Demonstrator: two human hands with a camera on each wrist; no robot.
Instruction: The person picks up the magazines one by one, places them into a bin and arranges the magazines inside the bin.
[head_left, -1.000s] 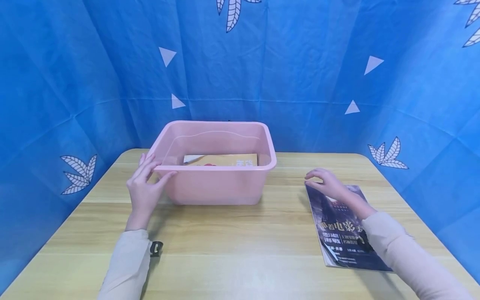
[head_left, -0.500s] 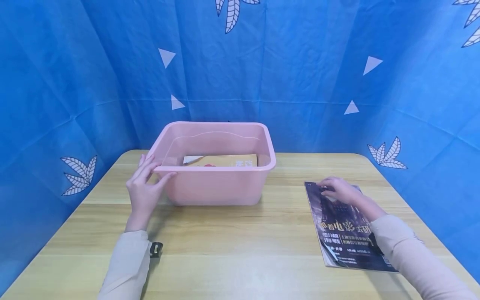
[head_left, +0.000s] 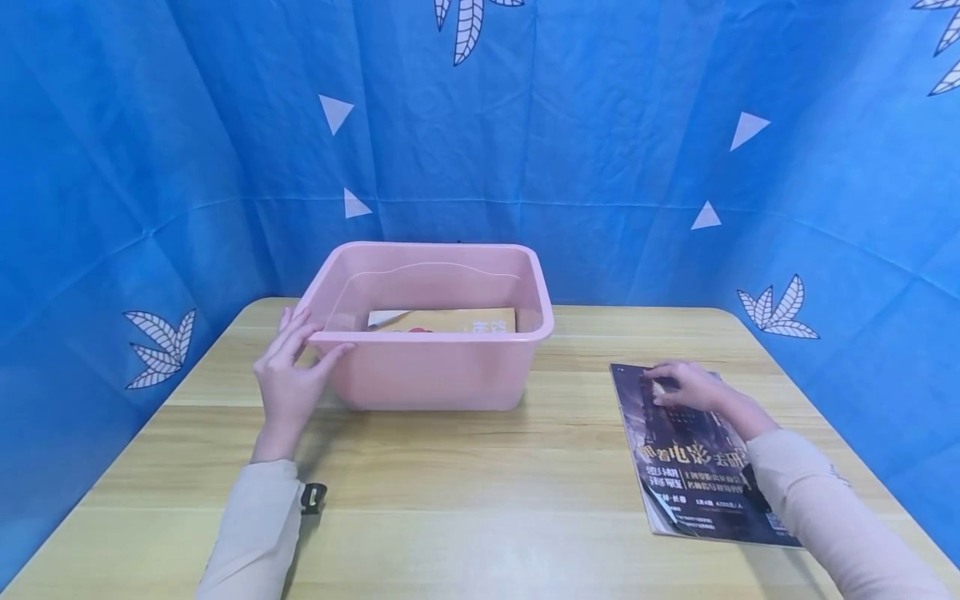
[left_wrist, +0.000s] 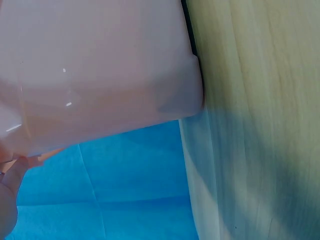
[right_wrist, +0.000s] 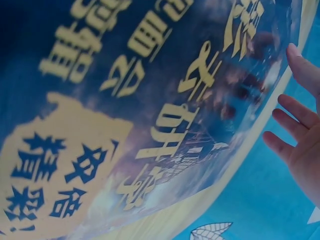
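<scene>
1. While the left hand (head_left: 288, 379) rests against the near left corner of the pink plastic bin (head_left: 427, 367), its straight fingers lie along the rim and its thumb touches the near wall; nothing is clasped, the hand is relaxed and open.
2. Over on the right, the right hand (head_left: 686, 387) lies on the far end of a dark magazine (head_left: 693, 462). From the head view its fingers look bent down onto the cover; the right wrist view shows them spread and fairly straight beside the magazine's far edge (right_wrist: 150, 125). Whether they pinch that edge or only press on it cannot be told.
3. That magazine lies flat on the table's right side, well apart from the bin, its cover up with yellow Chinese lettering; the forearm in a beige sleeve (head_left: 825, 517) crosses its near right corner.
4. Inside the bin, on its floor, lies a yellowish book (head_left: 450, 320), seen over the near rim.
5. Underneath everything is a light wooden table (head_left: 480, 483); the bin stands left of centre toward the far edge. From the left wrist view, the bin's pink wall (left_wrist: 100, 70) fills the frame, with table boards to its right.
6. Blue cloth (head_left: 600, 150) printed with white triangles and leaves hangs behind and on both sides.
7. Count: one bin, one magazine, one book in the bin, two hands.
</scene>
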